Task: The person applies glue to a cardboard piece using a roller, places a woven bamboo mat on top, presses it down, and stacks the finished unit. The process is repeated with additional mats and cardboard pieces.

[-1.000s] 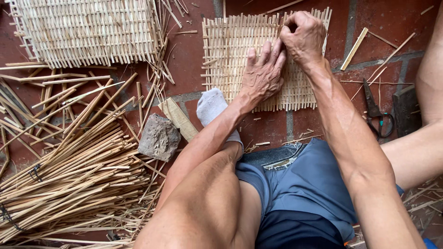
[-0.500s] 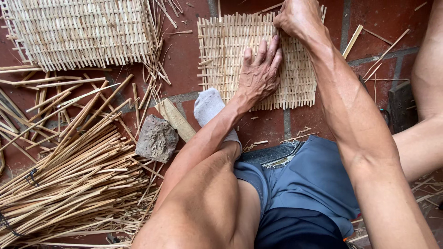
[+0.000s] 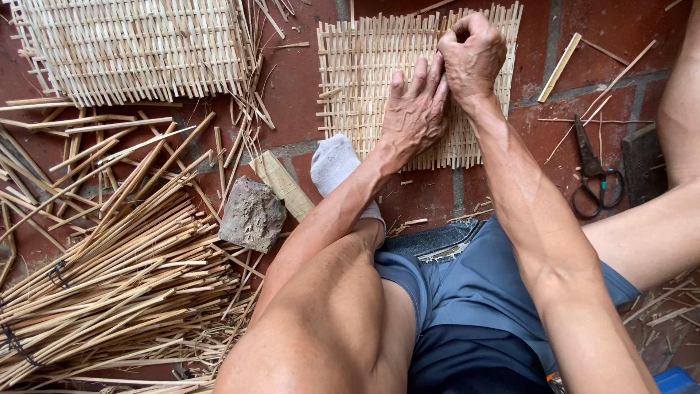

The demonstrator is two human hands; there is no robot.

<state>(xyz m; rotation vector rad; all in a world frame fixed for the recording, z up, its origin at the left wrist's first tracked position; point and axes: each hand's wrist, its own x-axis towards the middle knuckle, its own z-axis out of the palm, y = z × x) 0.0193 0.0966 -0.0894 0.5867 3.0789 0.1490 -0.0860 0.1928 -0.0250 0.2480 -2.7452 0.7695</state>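
i see the left hand (image 3: 414, 109) spread flat, pinning the woven bamboo mat (image 3: 357, 80) to the brick floor (image 3: 306, 66) so it can't slide, right hand (image 3: 472, 52) fisted, apparently pinching a mat strip.

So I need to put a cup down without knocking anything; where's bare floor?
Bare brick lies between the finished woven mat and the mat in hand, and right of it, above the scissors. The left is crowded with bamboo strips.

Left hand (image 3: 414, 113) flat, right hand (image 3: 472, 52) fisted
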